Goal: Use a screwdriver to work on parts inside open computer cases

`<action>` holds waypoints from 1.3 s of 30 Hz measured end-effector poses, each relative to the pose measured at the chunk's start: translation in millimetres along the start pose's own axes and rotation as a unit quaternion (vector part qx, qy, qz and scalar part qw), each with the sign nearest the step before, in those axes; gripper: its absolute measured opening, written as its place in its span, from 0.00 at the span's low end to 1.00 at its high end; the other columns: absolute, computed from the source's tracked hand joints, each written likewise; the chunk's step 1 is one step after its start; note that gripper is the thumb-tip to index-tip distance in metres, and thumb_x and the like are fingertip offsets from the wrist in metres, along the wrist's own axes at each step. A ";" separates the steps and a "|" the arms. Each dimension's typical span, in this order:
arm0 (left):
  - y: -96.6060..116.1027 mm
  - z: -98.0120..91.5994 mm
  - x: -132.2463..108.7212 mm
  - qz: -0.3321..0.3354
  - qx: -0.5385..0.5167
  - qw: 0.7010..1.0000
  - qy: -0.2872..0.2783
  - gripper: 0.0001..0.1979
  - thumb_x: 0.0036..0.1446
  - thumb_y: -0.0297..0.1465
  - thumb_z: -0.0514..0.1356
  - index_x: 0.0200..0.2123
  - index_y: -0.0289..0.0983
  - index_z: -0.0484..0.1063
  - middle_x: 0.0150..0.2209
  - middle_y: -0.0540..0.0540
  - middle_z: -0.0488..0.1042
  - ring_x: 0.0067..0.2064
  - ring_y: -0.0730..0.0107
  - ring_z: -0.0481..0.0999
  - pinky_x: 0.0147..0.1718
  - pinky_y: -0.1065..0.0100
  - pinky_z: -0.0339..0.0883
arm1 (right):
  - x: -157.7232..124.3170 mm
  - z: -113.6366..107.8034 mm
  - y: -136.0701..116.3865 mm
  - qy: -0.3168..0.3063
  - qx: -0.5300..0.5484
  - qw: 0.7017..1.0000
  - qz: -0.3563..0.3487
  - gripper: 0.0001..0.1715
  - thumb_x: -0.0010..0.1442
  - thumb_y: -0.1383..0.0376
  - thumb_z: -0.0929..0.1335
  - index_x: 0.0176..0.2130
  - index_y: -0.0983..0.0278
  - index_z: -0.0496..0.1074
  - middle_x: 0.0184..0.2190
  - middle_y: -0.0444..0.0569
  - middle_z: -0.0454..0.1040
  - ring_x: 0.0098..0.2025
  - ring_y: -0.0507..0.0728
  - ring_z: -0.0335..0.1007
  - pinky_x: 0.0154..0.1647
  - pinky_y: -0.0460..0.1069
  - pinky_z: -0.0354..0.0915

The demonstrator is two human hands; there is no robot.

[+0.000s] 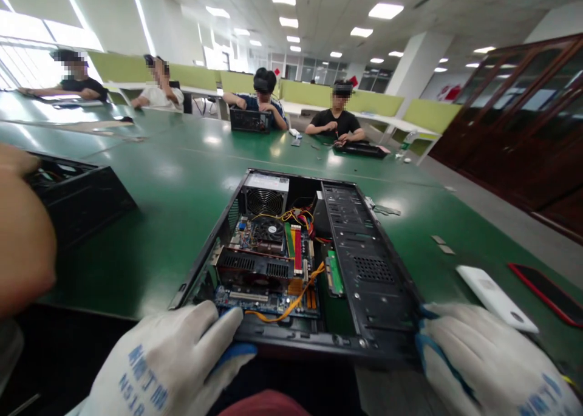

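An open black computer case [373, 306] lies flat in front of me at the table's near edge. My left hand [177, 355], in a white work glove with blue print, grips its near left edge, thumb below. At the near right corner my right hand [478, 349], gloved alike, is closed on the case's side; its fingertips are partly hidden. Inside the case are a power supply [266, 200], a CPU fan [272, 229], a graphics card [252, 269], red memory sticks [297, 252] and a yellow cable [291, 310] across the motherboard.
On the green table [182, 179], a white device [496, 297] and a red-edged phone [549, 291] lie to the right. Left of me, a person's arm [27, 234] is beside another black case [86, 197]. Several people sit across the table, one behind an upright case [250, 120].
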State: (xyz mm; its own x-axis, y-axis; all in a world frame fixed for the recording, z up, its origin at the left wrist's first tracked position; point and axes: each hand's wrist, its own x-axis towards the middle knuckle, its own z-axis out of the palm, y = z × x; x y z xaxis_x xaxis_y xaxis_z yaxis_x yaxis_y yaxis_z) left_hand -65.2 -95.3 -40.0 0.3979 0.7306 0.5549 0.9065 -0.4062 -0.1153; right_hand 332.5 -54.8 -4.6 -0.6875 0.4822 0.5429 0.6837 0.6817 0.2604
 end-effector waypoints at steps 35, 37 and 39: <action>-40.4 71.0 170.2 -0.174 -0.104 0.970 -0.134 0.18 0.67 0.39 0.49 0.48 0.32 0.68 0.44 0.35 0.79 0.45 0.53 0.80 0.46 0.57 0.72 | 249.2 197.0 -12.7 -0.439 0.073 0.895 -0.024 0.30 0.48 0.55 0.78 0.49 0.62 0.79 0.47 0.51 0.82 0.48 0.62 0.79 0.49 0.50 0.72; -40.8 71.3 169.2 -0.153 -0.107 0.972 -0.146 0.18 0.66 0.40 0.49 0.47 0.32 0.68 0.44 0.34 0.78 0.45 0.52 0.80 0.46 0.56 0.72 | 249.9 194.2 -7.7 -0.413 0.082 0.907 -0.022 0.28 0.50 0.54 0.77 0.49 0.62 0.79 0.47 0.52 0.81 0.48 0.62 0.79 0.48 0.50 0.72; -41.8 71.6 168.7 -0.147 -0.115 0.971 -0.149 0.17 0.66 0.40 0.49 0.45 0.33 0.68 0.42 0.35 0.77 0.43 0.52 0.79 0.46 0.55 0.72 | 251.2 187.7 -0.7 -0.371 0.098 0.923 0.002 0.30 0.51 0.51 0.75 0.49 0.65 0.77 0.46 0.55 0.81 0.47 0.64 0.79 0.46 0.51 0.72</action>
State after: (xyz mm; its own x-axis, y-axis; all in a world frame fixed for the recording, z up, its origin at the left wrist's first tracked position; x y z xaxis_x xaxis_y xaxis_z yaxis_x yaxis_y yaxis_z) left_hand -25.9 84.2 -0.5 0.1812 0.9462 0.2680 0.9452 -0.2428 0.2183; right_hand 113.5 169.2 -18.3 -0.7133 0.6794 -0.1724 0.6790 0.7308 0.0705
